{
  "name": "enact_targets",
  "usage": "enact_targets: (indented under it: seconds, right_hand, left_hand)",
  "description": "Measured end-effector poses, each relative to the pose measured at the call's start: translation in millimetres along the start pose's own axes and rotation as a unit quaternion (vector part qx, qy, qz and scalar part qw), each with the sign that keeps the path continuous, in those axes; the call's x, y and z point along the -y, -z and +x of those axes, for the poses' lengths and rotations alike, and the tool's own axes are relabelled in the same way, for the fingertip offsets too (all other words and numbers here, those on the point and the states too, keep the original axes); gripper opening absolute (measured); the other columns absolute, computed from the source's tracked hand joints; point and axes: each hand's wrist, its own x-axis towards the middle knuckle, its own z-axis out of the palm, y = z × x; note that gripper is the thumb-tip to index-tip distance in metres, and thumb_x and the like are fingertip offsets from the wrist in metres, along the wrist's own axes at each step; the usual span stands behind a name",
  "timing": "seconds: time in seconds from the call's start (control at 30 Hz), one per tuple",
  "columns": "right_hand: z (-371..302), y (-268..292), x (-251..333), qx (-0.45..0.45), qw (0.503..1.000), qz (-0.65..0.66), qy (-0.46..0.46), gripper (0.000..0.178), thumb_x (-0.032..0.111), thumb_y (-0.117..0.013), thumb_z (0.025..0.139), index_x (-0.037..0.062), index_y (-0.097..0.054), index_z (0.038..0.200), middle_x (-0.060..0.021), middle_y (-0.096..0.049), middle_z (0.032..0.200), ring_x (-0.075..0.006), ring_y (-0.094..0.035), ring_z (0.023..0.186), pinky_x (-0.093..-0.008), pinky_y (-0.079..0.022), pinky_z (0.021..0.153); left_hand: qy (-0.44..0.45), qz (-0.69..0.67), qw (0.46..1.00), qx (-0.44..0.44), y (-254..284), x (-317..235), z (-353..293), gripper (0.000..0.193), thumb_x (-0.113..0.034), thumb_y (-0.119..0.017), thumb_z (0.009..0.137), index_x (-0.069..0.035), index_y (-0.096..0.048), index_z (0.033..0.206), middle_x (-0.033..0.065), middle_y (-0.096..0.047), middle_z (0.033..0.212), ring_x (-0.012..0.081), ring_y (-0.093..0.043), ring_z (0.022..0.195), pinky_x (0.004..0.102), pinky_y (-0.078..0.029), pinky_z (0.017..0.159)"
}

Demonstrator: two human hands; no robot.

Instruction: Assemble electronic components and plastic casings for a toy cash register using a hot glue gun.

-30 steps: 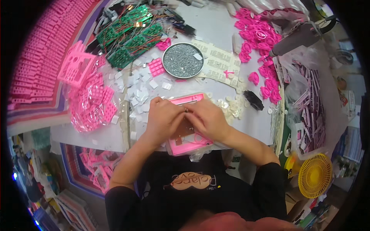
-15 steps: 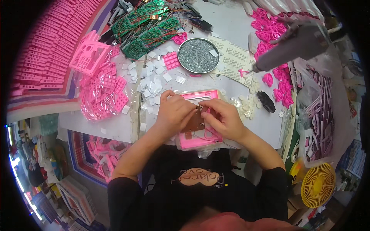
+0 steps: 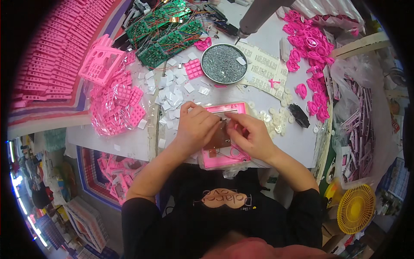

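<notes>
In front of me lies a shallow pink plastic housing (image 3: 208, 162) on a clear plastic bag. Inside it sits a brown circuit board (image 3: 221, 140), with thin wires running beside it. My left hand (image 3: 197, 128) bends over the housing's left side, its fingers closed together at the board's upper edge. My right hand (image 3: 252, 136) is opposite, thumb and fingers pinched close over the board's right side. A tiny dark part shows between the fingertips of both hands; its kind is too small to tell. Whatever the fingers grip is mostly hidden.
A round tin of small screws (image 3: 224, 64) stands beyond the housing, with a hanging electric screwdriver (image 3: 258, 17) above it. White square pads (image 3: 171, 97), bagged pink keypads (image 3: 118, 108), green circuit boards (image 3: 172, 36), pink rings (image 3: 308, 43) and white discs (image 3: 278, 123) surround the work.
The hanging screwdriver has swung from the right to the far middle, above the screw tin. My right fingers have shifted slightly over the board; my left hand has hardly moved.
</notes>
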Motion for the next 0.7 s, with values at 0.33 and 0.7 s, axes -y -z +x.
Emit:
enact_targets:
  seconds: [0.33,0.7]
  right_hand:
    - [67,68,-33,-0.18,0.925,-0.317,0.107,0.036,0.014,-0.067,0.086,0.0021,-0.063,0.119,-0.0212,-0.06,0.117,-0.0385,-0.055,0.11,-0.0477,-0.044,0.097]
    - [161,142,-104,-0.311,0.819,-0.483,0.006,0.044,0.004,-0.062,0.086,0.0052,-0.057,0.13,-0.018,-0.066,0.116,-0.0358,-0.06,0.101,-0.0444,-0.047,0.092]
  left_hand:
    - [0.123,-0.022,0.992,0.005,10,-4,-2,0.01,-0.008,-0.074,0.081,-0.009,-0.067,0.088,0.0026,-0.064,0.078,0.0213,-0.06,0.075,0.04,-0.037,0.088]
    - [0.155,-0.076,0.985,-0.016,10,-3,-14,0.011,-0.008,-0.074,0.08,-0.01,-0.068,0.088,0.0013,-0.067,0.079,0.0195,-0.061,0.074,0.0399,-0.037,0.089]
